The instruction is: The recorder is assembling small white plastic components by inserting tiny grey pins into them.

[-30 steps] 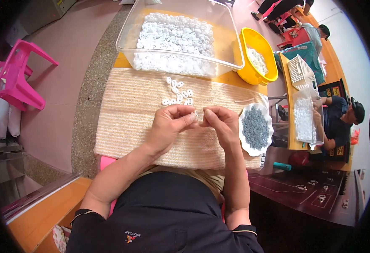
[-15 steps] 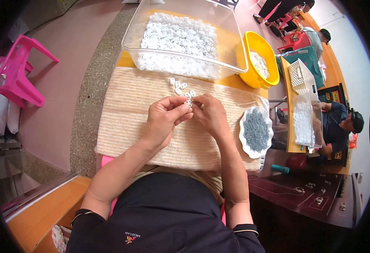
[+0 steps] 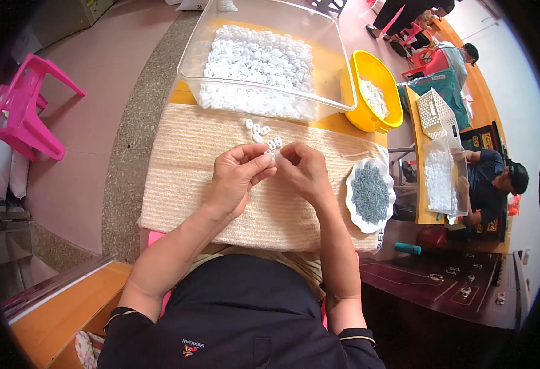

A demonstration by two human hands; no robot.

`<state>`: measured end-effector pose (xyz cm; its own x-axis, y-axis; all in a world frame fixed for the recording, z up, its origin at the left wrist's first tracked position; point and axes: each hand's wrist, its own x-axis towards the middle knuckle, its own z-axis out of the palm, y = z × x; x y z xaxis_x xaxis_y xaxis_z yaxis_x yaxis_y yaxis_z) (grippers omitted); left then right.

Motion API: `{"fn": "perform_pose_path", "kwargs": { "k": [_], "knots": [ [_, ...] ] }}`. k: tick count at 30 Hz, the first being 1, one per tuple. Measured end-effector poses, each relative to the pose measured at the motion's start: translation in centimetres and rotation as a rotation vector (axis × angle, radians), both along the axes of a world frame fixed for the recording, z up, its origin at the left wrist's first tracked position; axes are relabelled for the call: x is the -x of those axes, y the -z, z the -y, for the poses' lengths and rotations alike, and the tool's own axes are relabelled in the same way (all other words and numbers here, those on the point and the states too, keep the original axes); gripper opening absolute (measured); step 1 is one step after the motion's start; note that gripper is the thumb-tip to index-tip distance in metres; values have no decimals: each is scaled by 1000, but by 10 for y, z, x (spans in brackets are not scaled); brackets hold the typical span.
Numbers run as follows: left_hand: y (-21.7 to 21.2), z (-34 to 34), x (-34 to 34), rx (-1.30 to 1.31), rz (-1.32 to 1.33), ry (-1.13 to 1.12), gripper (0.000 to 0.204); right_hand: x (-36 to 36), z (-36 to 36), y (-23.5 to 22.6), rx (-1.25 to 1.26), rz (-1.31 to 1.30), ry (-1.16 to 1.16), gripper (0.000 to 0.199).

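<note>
Both hands [image 3: 273, 169] pinch mid-mat [image 3: 184, 184], margins open.

1. Pink tiled floor [image 3: 98, 80] with a speckled grey stone strip [image 3: 128, 160].
2. Pink plastic chair [image 3: 27, 104] at the left.
3. Dark wooden desk [image 3: 454, 289] at the right.
4. Bright, even daylight.

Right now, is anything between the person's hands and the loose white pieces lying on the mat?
Nothing visible. The left hand and right hand meet over the woven mat, pinching a small white piece. The loose white pieces lie just beyond the fingertips, with only bare mat between.
</note>
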<state>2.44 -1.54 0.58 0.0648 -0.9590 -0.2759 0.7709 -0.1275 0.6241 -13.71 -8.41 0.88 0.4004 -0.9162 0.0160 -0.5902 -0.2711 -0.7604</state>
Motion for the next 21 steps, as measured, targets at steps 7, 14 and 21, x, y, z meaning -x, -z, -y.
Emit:
{"fn": "perform_pose_path", "kwargs": {
  "k": [7,14,21],
  "knots": [
    [2,-1,3,22,-36,52,15,5,-25,-11,-406,648,41,14],
    [3,-2,6,6,-73,90,16,18,-33,2,-487,753,31,19],
    [9,-3,9,2,-89,118,16,22,-37,5,-532,816,39,22]
  ]
}}
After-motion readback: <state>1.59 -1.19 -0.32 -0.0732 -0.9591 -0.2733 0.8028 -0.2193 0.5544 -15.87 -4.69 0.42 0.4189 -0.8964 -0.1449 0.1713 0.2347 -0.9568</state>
